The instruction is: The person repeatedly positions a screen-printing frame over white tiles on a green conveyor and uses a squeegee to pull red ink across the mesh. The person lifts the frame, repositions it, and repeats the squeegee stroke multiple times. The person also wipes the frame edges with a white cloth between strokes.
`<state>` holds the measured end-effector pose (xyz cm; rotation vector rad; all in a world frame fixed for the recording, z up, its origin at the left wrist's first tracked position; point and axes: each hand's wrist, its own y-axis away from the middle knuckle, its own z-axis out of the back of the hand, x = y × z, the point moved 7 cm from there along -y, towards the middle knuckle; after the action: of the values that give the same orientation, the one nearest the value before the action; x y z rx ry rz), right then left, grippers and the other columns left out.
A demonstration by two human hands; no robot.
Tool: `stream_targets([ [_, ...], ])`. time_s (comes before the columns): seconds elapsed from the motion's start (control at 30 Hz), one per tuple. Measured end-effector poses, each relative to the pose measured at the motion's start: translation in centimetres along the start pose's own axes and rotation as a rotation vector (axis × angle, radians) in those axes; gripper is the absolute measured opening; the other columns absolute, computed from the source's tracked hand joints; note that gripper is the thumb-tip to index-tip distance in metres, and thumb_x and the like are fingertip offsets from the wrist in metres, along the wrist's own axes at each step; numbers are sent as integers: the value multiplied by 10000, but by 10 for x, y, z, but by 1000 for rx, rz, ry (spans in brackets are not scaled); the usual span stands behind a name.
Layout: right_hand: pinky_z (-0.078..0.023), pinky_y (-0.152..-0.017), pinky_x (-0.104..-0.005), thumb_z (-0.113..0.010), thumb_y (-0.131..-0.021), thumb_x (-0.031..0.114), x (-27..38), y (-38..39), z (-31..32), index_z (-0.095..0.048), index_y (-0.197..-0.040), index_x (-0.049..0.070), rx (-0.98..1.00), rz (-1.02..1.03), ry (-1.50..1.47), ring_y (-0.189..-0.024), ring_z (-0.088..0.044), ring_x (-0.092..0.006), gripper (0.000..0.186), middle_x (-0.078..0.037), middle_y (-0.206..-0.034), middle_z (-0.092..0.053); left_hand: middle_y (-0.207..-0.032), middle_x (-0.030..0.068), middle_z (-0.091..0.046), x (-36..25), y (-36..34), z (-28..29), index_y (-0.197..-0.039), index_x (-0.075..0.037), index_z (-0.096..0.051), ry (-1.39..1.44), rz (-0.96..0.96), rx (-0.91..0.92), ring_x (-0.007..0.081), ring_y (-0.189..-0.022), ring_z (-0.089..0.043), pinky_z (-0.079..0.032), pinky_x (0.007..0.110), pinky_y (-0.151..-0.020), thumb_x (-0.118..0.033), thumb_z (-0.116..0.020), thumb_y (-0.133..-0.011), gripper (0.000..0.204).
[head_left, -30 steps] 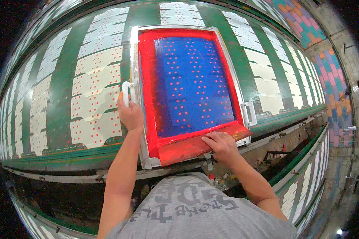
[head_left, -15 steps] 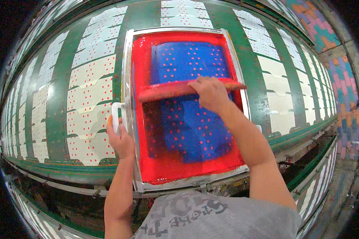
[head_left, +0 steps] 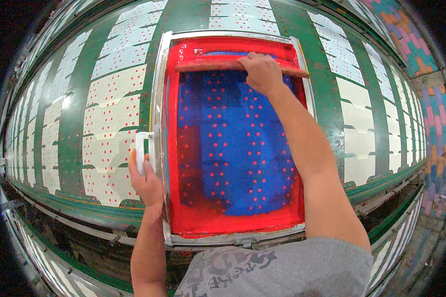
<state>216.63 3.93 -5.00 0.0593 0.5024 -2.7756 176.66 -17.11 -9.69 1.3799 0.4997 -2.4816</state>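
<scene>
Holding squeegee [head_left: 205, 65] near frame's far edge [head_left: 228, 34], right hand [head_left: 262, 73] has free mesh [head_left: 239, 143] bodyward; left hand [head_left: 147, 186] grips handle [head_left: 140, 142].

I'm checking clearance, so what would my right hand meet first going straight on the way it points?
Your right hand holds the red bar; beyond it, likely the frame's far edge, though it might pass above, as depth is unclear.

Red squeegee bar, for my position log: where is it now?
In the head view's upper middle, the red squeegee bar lies across the framed screen near its far end, held in the right hand.
</scene>
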Motion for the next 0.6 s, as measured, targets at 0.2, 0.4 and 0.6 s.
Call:
stream_targets([
  [0.2,-610,-889,-509,-677,-868,145,2,14,13,-774,-1108,141,88,18,-98,-1012,-753,-358,258,-141,-1064,-752,-1427,221,-625,-2,0,0,-1525,48,-502,-49,-19,-13,284,-1238,-689,-530,409,-1063,10,-537,-1046,483],
  [0.4,-583,-945,-512,-608,-887,72,-27,-44,4,-757,-1261,178,178,-59,-58,-1121,-721,-355,416,-133,-1175,-755,-1414,230,-632,-3,0,0,-1523,56,-499,-37,-29,-9,294,-1228,-689,-530,414,-1060,-6,-540,-1049,480],
  [0.6,-593,-966,-537,-618,-870,140,-35,-49,-10,-764,-1166,131,210,21,-82,-1131,-734,-371,330,-170,-1163,-772,-1403,238,-641,2,0,-1,-1514,57,-504,-66,16,0,306,-1214,-695,-534,424,-1044,-33,-544,-1057,467],
])
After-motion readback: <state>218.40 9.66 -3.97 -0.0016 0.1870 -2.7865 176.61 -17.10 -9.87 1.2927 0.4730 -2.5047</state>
